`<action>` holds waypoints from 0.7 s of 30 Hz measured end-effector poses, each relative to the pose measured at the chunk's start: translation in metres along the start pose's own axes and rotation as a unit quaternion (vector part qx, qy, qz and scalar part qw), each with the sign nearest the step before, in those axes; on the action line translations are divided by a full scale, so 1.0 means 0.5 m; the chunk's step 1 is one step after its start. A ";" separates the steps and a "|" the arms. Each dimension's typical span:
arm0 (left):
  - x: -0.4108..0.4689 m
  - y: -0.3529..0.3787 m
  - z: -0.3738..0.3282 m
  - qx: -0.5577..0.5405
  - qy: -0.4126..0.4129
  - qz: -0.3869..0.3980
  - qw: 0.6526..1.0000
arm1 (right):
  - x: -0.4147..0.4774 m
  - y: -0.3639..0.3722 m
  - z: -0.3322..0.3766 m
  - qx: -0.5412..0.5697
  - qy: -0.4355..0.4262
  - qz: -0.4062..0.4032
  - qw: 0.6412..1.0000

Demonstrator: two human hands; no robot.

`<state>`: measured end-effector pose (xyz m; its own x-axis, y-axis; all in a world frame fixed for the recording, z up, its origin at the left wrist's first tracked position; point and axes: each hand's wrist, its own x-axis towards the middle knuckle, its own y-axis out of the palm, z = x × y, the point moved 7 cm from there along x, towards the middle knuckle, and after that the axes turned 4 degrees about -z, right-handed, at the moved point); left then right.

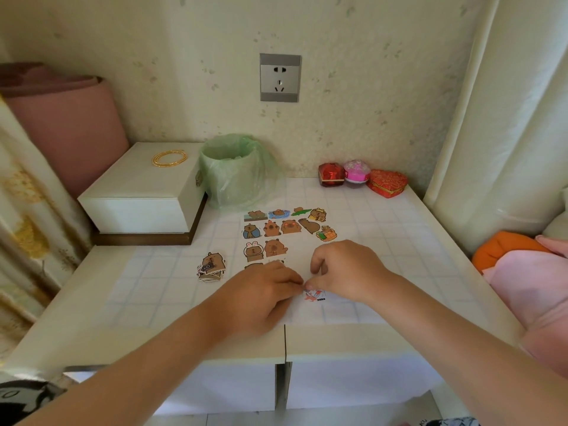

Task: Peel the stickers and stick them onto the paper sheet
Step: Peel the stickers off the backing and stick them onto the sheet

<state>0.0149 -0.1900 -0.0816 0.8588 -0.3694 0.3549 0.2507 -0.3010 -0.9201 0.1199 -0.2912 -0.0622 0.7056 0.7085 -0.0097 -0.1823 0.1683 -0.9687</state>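
At the near edge of the paper sheet (307, 253), a small sticker (313, 295) with red and orange print lies pinched between both hands. The left hand (261, 290) and right hand (347, 272) meet fingertip to fingertip on its near-left corner, closed on it, seemingly working the backing loose. Farther up the sheet, rows of brown cartoon-animal stickers (285, 229) are already stuck down. A pile of unpeeled stickers (211, 267) sits just left of the sheet on the table (430, 241). The risk I see: the thin sticker could tear or curl onto itself if the corner is pulled unevenly, or land overlapping its neighbours.
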 end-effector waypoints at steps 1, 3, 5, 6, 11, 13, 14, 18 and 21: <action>-0.006 0.002 -0.004 0.008 0.003 0.009 1.000 | -0.005 0.001 0.004 0.001 -0.015 -0.011 1.000; -0.019 0.005 -0.011 0.035 0.011 0.022 0.999 | -0.018 0.002 0.011 -0.010 -0.058 -0.031 0.998; -0.027 0.005 -0.017 0.050 0.014 0.027 0.998 | -0.033 0.007 0.015 -0.036 -0.109 -0.037 0.993; -0.029 0.004 -0.021 0.054 0.016 0.025 0.998 | -0.042 0.010 0.017 -0.049 -0.131 -0.035 0.989; -0.045 -0.005 -0.028 0.043 0.002 0.031 0.999 | -0.082 0.016 0.016 -0.083 -0.187 -0.052 0.977; -0.049 -0.003 -0.026 0.021 -0.018 0.039 0.999 | -0.090 0.016 0.014 -0.074 -0.187 -0.066 0.977; -0.049 -0.003 -0.025 0.008 -0.031 0.043 0.999 | -0.092 0.015 0.011 -0.063 -0.182 -0.072 0.979; -0.040 -0.010 -0.025 -0.033 -0.063 0.044 0.997 | -0.093 0.019 -0.012 -0.014 -0.144 -0.056 0.988; -0.036 -0.013 -0.023 -0.038 -0.072 0.038 0.996 | -0.089 0.022 -0.030 0.054 -0.112 -0.050 0.991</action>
<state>-0.0072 -0.1915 -0.0803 0.9307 -0.2654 0.2517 0.1521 -0.3450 -0.9262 0.0966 -0.3311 -0.0762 0.5560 0.8172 0.1517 -0.2003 0.3089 -0.9298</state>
